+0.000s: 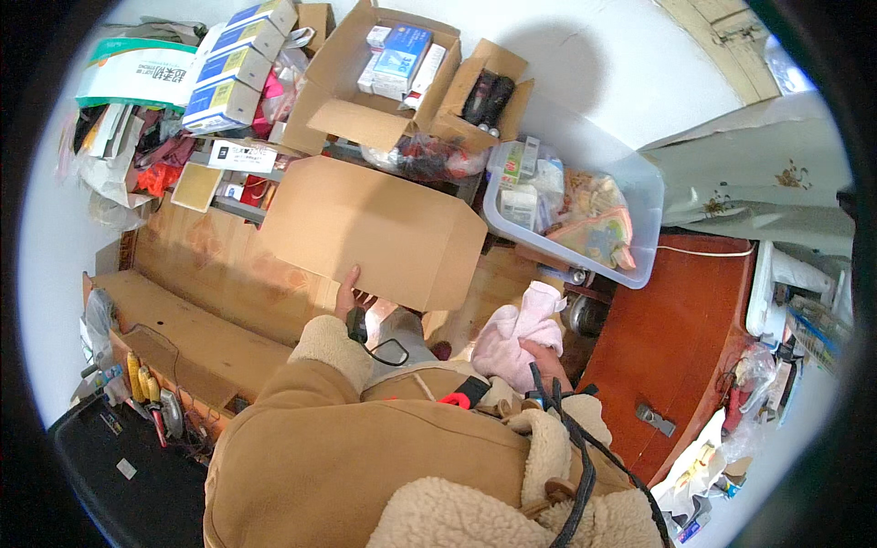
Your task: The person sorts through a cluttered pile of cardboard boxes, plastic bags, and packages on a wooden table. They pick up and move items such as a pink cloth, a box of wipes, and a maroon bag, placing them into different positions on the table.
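Observation:
My left hand [348,296] grips the near edge of a flat brown cardboard piece [370,226], with the thumb on top and the fingers under it. The cardboard has a creased flap at its right end and hides what lies beneath. To the right, my right hand [547,363] is closed around a pale pink fluffy cloth [517,335], bunched up with one end pointing upwards. Beyond that cloth stands a clear plastic bin [572,253] holding small boxes, plastic bags and a patterned cloth.
Behind the cardboard are an open carton [349,127] of small boxes and a smaller carton [449,127] with dark bottles. Tissue boxes [229,75] are stacked at back left. A reddish-brown wooden cabinet top [675,342] lies right; a wooden ledge [199,322] runs along the left.

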Tool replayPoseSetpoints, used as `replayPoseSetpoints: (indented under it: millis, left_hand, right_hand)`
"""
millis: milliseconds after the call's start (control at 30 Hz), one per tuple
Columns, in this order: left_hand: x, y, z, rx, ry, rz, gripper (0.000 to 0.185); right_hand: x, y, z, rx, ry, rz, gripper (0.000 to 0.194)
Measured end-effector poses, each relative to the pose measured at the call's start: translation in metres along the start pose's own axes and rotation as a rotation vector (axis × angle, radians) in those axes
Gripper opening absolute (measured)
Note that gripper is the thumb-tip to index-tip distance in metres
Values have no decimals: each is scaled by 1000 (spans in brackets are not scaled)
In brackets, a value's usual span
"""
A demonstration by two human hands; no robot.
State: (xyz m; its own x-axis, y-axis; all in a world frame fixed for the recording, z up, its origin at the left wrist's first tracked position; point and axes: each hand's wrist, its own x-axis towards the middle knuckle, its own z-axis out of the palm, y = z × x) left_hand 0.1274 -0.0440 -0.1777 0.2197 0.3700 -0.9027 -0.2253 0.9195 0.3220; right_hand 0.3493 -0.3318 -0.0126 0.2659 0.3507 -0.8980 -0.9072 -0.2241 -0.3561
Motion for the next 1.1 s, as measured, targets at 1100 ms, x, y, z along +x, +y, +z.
replayPoseSetpoints:
  millis: [1100]
  left_hand:
    - [5,12,-2,-120,-118,20,51]
  right_hand:
    - [37,-15,8,-260,-20,76,38]
